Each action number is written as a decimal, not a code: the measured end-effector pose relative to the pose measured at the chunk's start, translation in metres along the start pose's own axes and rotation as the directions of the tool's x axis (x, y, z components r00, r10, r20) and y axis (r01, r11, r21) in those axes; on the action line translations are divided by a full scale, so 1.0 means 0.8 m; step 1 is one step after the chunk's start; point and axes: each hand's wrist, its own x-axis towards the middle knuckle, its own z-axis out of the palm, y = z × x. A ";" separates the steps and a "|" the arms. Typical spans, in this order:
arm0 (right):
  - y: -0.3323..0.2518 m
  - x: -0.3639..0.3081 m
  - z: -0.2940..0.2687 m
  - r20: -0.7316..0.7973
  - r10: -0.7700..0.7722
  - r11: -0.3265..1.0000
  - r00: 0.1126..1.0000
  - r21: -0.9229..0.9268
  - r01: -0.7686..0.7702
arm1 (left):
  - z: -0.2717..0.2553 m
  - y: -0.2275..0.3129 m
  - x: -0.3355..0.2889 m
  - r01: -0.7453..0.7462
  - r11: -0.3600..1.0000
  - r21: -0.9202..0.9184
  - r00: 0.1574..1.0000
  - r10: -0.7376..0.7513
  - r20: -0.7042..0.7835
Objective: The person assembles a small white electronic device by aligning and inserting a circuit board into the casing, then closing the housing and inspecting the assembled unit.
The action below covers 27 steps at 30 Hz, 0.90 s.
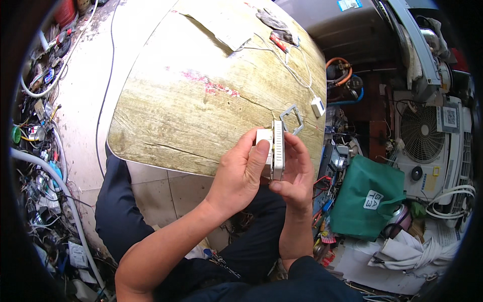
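Between my two hands, just over the table's near edge, is a white plastic wall-panel-like device (278,151), held upright and seen edge-on. Slots line its side, and a small white block sticks out from its left face. My left hand (234,173) grips that block, thumb on top. My right hand (298,173) closes round the right side, with the fingers behind and the thumb at the lower edge. The device's broad front is turned out of sight. Just beyond it, a grey rectangular open frame (300,118) lies on the table.
The worn wood-patterned table (166,110) bears a white adapter (317,106) with its cable, a red-handled tool (278,43), a grey glove (270,20) and a sheet (221,22). To the right are a green bag (362,196) and a fan unit (421,133); cluttered parts (45,194) line the left.
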 end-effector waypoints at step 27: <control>-0.018 -0.004 -0.017 0.031 0.021 1.000 0.999 -0.009 -0.021 | -0.012 0.005 0.000 -0.098 0.989 0.108 0.973 0.072 0.217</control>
